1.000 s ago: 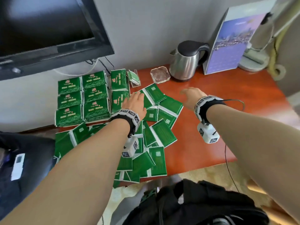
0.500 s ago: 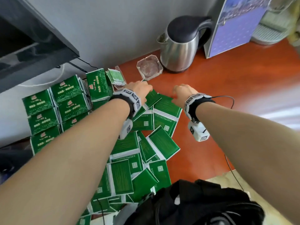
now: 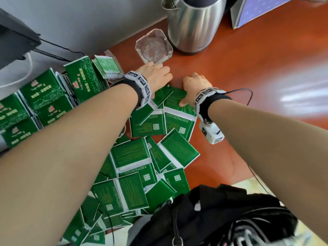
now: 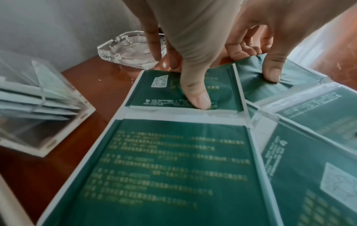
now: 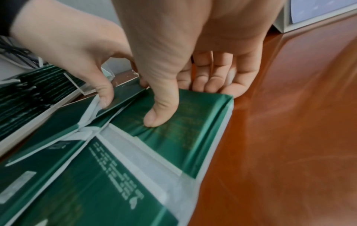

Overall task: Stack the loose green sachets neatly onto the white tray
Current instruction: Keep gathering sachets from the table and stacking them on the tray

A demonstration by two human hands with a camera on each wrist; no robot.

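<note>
Loose green sachets (image 3: pixel 142 157) lie in an overlapping heap across the red-brown table. At the left, stacked green sachets (image 3: pixel 44 96) stand in rows on the white tray (image 5: pixel 36 121), which is mostly hidden. My left hand (image 3: pixel 158 76) is at the heap's far end. Its thumb presses the top of a green sachet (image 4: pixel 166 91) and its fingers curl over the far edge. Just to its right, my right hand (image 3: pixel 196 84) grips the neighbouring sachet (image 5: pixel 193 122) the same way, thumb on top and fingers behind its raised far edge.
A glass ashtray (image 3: pixel 153 47) sits just beyond my left fingers, with a steel kettle (image 3: pixel 193 23) and a standing calendar (image 3: pixel 257 11) behind it. A clear holder of small packets (image 3: pixel 108 67) stands by the stacks. A black bag (image 3: pixel 213 219) lies at the near edge.
Both hands have reached forward to the far end of the heap, and each now holds a sachet under its thumb. My head has come closer and lower.
</note>
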